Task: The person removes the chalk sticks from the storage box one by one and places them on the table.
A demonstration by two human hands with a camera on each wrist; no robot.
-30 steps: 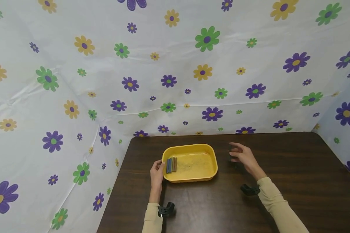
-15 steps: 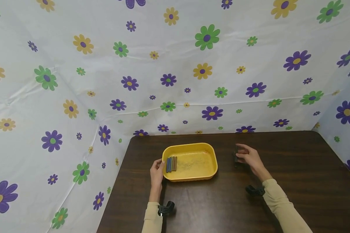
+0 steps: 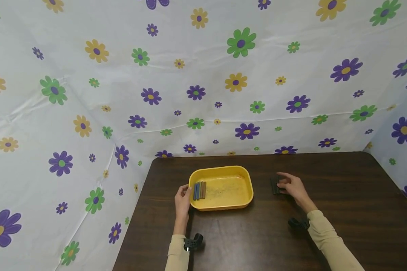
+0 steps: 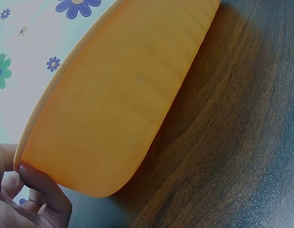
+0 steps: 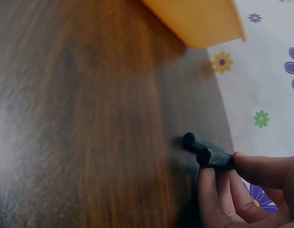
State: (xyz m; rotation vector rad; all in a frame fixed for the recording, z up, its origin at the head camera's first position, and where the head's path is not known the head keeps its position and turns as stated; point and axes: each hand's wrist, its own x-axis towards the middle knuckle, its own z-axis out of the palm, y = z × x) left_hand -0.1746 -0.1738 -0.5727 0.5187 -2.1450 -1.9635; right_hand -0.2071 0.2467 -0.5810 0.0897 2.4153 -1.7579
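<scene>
In the head view, my left hand (image 3: 182, 203) pinches the left rim of a yellow plastic tray (image 3: 228, 206), thumb and fingers on either side of the edge as the left wrist view shows. Several crayon sticks (image 3: 199, 191), blue, greenish and brown, lie side by side inside the tray's left end. To the right of the tray, my right hand (image 3: 294, 189) pinches a dark crayon (image 5: 215, 158) with a faceted end, held between thumb and fingers. A second dark crayon (image 5: 196, 141) lies close beside it on the table, at the left of that hand in the head view.
The dark wooden table (image 3: 244, 241) ends at the back against a white flowered cloth (image 3: 203, 143). A black camera strap (image 3: 193, 242) sits on the left wrist and another camera (image 3: 298, 224) on the right wrist.
My right hand has shifted right and slightly nearer, a dark crayon in its fingers. The second dark crayon now shows on the table at its left. The left hand and tray stay put.
</scene>
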